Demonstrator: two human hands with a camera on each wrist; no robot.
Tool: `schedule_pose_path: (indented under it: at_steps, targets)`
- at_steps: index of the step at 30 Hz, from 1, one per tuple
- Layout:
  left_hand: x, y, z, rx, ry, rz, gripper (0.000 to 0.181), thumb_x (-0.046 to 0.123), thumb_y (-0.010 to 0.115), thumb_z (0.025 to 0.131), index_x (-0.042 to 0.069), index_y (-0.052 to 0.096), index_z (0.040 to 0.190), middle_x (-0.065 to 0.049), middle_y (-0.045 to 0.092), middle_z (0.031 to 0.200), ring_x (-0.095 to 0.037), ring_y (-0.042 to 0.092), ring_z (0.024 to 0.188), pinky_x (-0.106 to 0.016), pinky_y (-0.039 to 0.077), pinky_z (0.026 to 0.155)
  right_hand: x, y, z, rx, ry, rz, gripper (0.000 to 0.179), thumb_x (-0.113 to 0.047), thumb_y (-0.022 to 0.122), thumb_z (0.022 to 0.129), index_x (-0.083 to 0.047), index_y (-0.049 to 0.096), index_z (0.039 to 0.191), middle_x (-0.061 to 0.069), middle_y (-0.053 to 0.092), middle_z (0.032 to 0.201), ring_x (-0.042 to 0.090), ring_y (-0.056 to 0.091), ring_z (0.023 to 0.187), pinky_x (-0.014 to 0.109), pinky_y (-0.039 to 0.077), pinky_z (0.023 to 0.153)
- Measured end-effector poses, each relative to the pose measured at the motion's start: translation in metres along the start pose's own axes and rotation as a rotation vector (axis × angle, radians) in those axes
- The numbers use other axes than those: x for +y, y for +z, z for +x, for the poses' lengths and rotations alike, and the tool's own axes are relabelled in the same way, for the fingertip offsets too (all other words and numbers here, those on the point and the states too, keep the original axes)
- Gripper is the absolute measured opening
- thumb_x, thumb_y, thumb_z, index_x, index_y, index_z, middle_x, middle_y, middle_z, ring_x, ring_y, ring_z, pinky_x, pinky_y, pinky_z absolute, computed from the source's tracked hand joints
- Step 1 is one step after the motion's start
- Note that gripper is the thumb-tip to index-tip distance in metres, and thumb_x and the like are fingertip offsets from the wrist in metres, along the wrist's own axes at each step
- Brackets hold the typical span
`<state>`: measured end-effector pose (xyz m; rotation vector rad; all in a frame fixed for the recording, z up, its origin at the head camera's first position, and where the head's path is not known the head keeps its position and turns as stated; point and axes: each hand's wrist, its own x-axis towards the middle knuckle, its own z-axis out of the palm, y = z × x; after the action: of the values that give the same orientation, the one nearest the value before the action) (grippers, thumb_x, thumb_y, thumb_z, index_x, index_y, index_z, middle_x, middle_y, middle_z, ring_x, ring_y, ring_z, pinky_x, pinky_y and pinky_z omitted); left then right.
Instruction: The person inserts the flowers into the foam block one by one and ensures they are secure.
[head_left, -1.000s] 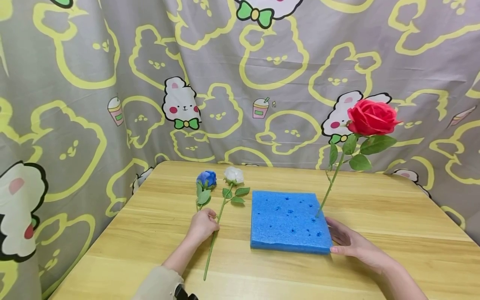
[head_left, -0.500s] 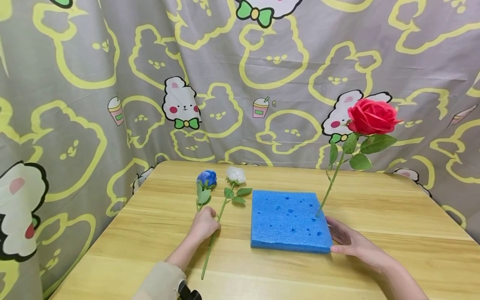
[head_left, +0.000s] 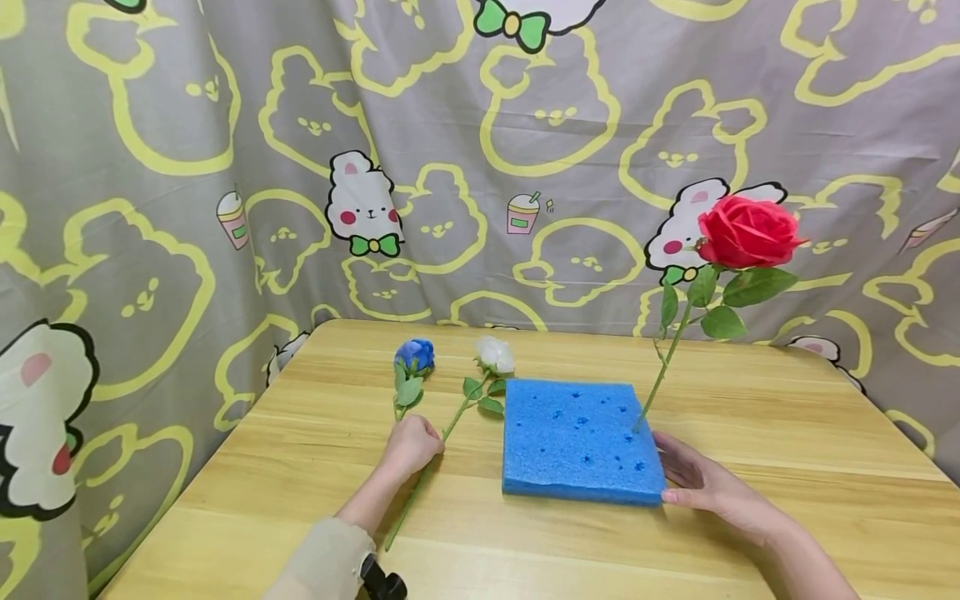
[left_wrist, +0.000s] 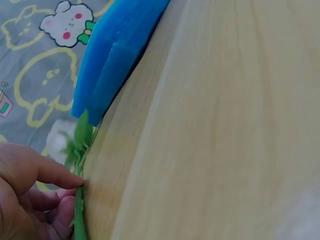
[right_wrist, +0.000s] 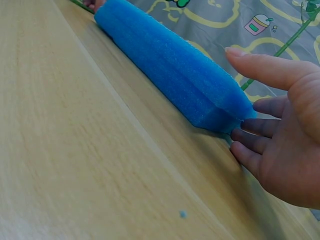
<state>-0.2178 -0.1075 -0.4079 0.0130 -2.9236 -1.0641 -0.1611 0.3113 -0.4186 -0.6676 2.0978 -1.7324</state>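
My left hand (head_left: 411,447) pinches the green stem of a white rose (head_left: 495,356) partway along it, as the left wrist view shows at the fingertips (left_wrist: 75,181). The rose slants over the table, its leaves close by the left edge of a blue foam block (head_left: 577,483). Just beyond the left hand lies a blue rose (head_left: 415,356), its lower stem hidden by that hand. At the block's right side is my right hand (head_left: 720,498), fingers spread and relaxed, fingertips right at the foam in the right wrist view. A red rose (head_left: 750,232) stands tilted in the block.
Several small holes dot the top of the foam. The wooden table (head_left: 262,500) ends at a grey patterned curtain (head_left: 450,108) at the back and left. A tiny blue crumb (right_wrist: 183,214) lies on the table before the block.
The white rose's head has swung right, toward the foam block, while its stem end has swung left. My left hand has shifted slightly right. The right hand and block stay in place.
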Motion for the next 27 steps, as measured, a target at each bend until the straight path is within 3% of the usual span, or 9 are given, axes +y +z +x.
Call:
schedule_pose_path:
  at_steps: [8, 14, 20, 27]
  targets:
    - [0.0038, -0.0033, 0.0014, -0.031, -0.037, 0.014, 0.015, 0.002, 0.069, 0.070, 0.008, 0.060, 0.058, 0.000, 0.056, 0.059, -0.015, 0.050, 0.056, -0.025, 0.041, 0.049, -0.0001, 0.0003, 0.0001, 0.009, -0.016, -0.013, 0.074, -0.001, 0.052, 0.092, 0.012, 0.001, 0.142, 0.037, -0.001, 0.145, -0.010, 0.035, 0.120, 0.011, 0.030, 0.095]
    - [0.0046, -0.0049, 0.0023, -0.059, -0.061, -0.043, 0.015, 0.002, 0.070, 0.072, 0.007, 0.059, 0.063, -0.002, 0.055, 0.058, -0.013, 0.051, 0.047, -0.024, 0.041, 0.044, -0.0006, 0.0001, 0.0001, 0.007, -0.020, -0.007, 0.073, -0.001, 0.051, 0.092, 0.013, 0.000, 0.142, 0.038, -0.002, 0.144, -0.010, 0.035, 0.120, 0.011, 0.031, 0.095]
    - [0.0042, -0.0074, 0.0019, -0.090, -0.082, -0.128, 0.011, 0.001, 0.071, 0.073, 0.003, 0.060, 0.071, -0.005, 0.057, 0.065, -0.014, 0.054, 0.049, -0.025, 0.048, 0.046, -0.0008, 0.0000, 0.0004, -0.005, -0.015, 0.001, 0.073, -0.001, 0.050, 0.093, 0.013, -0.001, 0.142, 0.037, -0.003, 0.144, -0.011, 0.035, 0.120, 0.011, 0.031, 0.095]
    - [0.0020, -0.0085, 0.0039, -0.139, -0.141, -0.296, 0.012, -0.004, 0.069, 0.075, -0.006, 0.060, 0.083, -0.013, 0.060, 0.075, -0.021, 0.060, 0.058, -0.029, 0.054, 0.052, -0.0015, 0.0006, 0.0000, -0.001, -0.011, -0.001, 0.072, -0.002, 0.050, 0.093, 0.013, -0.001, 0.142, 0.038, -0.003, 0.144, -0.011, 0.035, 0.119, 0.011, 0.031, 0.094]
